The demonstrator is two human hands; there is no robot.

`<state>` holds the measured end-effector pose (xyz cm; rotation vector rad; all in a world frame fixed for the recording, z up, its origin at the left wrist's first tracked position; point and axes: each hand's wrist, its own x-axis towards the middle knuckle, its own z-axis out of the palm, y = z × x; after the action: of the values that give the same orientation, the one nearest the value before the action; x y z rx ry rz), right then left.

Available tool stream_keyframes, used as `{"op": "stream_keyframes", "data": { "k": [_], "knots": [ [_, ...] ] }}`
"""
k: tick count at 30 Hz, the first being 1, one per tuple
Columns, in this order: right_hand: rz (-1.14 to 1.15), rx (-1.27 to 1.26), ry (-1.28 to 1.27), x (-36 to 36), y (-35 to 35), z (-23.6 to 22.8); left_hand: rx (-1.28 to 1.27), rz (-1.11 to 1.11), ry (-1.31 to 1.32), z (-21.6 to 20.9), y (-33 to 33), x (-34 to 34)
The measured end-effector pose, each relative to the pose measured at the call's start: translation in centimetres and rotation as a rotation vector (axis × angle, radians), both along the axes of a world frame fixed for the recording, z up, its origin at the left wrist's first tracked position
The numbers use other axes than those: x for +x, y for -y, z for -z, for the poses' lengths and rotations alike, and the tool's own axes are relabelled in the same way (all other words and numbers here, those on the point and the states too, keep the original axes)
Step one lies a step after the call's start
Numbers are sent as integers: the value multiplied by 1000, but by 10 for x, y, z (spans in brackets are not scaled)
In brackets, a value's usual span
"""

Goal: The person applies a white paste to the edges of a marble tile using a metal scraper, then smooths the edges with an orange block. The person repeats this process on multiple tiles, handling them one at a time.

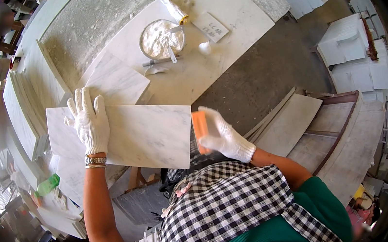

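Note:
A white, grey-veined marble slab [149, 132] lies before me, its right end sticking out toward my body. Flat on its left part rests my left hand [90, 122], in a white knit glove, fingers stretched out and somewhat spread. My right hand [226, 139], also gloved, grips an orange rectangular block [200, 131] between thumb and fingers. The block stands upright close by the slab's right edge, slightly smeared by motion; I cannot tell whether it touches. Under the slab's far side lies another marble piece [118, 82].
On the pale table [233, 13] stand a bowl of white paste [161, 39] with a scraper, a crumpled glove [172, 6] and a small marked tile [211, 26]. Stacked slabs [21, 112] lean at left. At right are a wooden frame [337, 112] and white stone blocks [345, 42].

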<state>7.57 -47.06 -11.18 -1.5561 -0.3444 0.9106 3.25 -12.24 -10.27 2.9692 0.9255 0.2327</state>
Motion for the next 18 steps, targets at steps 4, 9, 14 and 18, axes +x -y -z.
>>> {"op": "stream_keyframes", "data": {
  "k": [4,9,14,18],
  "knots": [
    [174,-159,91,21,28,18,-54,7,27,-5,4,2],
    [510,-232,72,108,17,29,-7,-8,26,-12,7,3],
    [530,-536,645,169,13,35,-86,33,77,-11,6,3],
    [476,-606,1012,146,-4,38,-13,-12,-6,-12,2,-3]
  ]
}}
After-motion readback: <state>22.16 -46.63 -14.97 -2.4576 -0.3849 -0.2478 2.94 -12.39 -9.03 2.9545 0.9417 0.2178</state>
